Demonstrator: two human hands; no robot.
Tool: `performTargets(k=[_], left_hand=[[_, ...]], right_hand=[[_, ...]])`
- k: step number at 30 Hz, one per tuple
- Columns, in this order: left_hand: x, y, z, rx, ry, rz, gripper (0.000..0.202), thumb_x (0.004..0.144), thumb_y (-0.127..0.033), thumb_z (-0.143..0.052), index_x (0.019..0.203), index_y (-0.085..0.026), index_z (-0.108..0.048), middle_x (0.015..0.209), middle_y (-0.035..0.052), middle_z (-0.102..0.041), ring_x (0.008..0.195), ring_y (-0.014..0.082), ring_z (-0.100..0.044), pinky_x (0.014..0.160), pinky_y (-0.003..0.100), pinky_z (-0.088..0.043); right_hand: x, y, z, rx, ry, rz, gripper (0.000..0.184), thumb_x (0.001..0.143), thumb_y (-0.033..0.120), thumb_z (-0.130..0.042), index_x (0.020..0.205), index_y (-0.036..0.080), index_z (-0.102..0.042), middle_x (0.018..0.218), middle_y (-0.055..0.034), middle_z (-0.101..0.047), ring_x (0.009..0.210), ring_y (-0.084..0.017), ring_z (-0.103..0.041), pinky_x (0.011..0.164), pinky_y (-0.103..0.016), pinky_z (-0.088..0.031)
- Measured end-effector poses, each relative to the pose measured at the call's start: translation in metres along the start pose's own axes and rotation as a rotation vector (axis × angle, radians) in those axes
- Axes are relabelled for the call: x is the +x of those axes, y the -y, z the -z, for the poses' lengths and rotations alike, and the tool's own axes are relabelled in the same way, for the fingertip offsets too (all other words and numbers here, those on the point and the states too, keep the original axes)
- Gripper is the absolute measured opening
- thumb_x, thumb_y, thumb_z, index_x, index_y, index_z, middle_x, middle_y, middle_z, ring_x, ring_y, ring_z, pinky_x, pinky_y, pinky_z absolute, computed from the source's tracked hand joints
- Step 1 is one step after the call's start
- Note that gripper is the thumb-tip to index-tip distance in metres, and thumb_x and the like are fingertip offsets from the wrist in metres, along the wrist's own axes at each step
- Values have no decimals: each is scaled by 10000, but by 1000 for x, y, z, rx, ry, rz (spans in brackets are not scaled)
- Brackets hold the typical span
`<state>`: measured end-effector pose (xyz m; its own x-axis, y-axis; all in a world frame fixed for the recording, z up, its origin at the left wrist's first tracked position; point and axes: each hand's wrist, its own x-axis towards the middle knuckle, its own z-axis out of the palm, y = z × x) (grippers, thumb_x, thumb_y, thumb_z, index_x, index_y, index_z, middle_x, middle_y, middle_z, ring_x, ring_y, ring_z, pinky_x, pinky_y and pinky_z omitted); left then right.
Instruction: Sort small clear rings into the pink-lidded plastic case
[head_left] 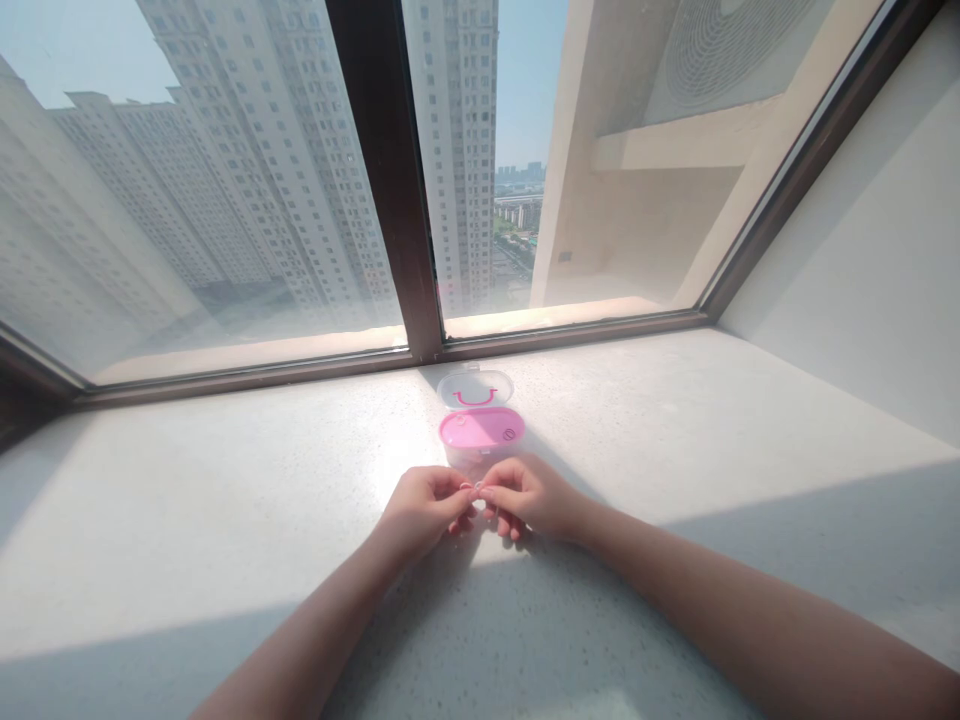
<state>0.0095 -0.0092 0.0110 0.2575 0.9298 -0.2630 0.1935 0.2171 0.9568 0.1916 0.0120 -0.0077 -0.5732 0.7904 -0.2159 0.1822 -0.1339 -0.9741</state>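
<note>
My left hand [429, 505] and my right hand [531, 497] meet fingertip to fingertip just above the white sill. Both are closed in a pinch, thumb against forefinger, on a small pink piece [478, 488] between them. It seems to have a loop-like part, but it is too small to name. Right behind my hands stands a small oval box [469, 456] with a pink inner tray [472, 428]. One small dark round thing [509, 434] lies at the tray's right end. The clear lid [457, 385], with a pink handle, is flipped back toward the window.
The speckled white sill [225, 520] spreads out around the box, with bands of sun and shadow. A dark window frame [424, 335] borders its far edge, with glass and tall buildings beyond. A white wall [847, 250] rises at the right.
</note>
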Motion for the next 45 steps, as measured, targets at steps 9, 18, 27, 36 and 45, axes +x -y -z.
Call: performTargets(k=[9, 18, 27, 36, 45], left_hand=[[7, 12, 7, 79, 59, -36, 329, 766, -442, -655, 700, -120, -640, 561, 11, -602, 491, 114, -537, 478, 219, -403], [8, 17, 9, 167, 85, -79, 316, 793, -412, -622, 662, -125, -622, 523, 13, -595, 494, 119, -532, 480, 218, -363], [11, 23, 10, 148, 121, -89, 283, 805, -388, -606, 687, -131, -620, 532, 15, -608, 499, 126, -549, 477, 220, -374], [15, 21, 20, 133, 200, -35, 244, 775, -339, -634, 697, -109, -651, 540, 38, -628, 503, 145, -594, 465, 222, -381], [15, 17, 21, 104, 239, -48, 318, 763, -411, -651, 680, -105, -654, 561, 38, -625, 529, 145, -599, 491, 226, -405]], right_hand=[[0, -4, -2, -6, -39, 6, 255, 838, 351, -562, 692, 142, -564, 485, 22, -570, 378, -85, -531, 362, -173, -410], [3, -7, -3, 12, -42, 0, 155, 804, 281, -587, 720, 154, -557, 485, 28, -579, 389, -91, -551, 356, -158, -403], [0, -1, -7, -67, -101, 22, 138, 790, 257, -565, 696, 157, -548, 483, 35, -558, 381, -86, -531, 335, -152, -383], [2, -4, -2, -126, -179, 110, 151, 810, 264, -541, 702, 160, -532, 483, 35, -562, 352, -62, -478, 320, -137, -347], [4, -5, 3, -91, -85, 61, 126, 781, 262, -558, 720, 155, -536, 566, 10, -614, 389, -72, -513, 326, -144, -356]])
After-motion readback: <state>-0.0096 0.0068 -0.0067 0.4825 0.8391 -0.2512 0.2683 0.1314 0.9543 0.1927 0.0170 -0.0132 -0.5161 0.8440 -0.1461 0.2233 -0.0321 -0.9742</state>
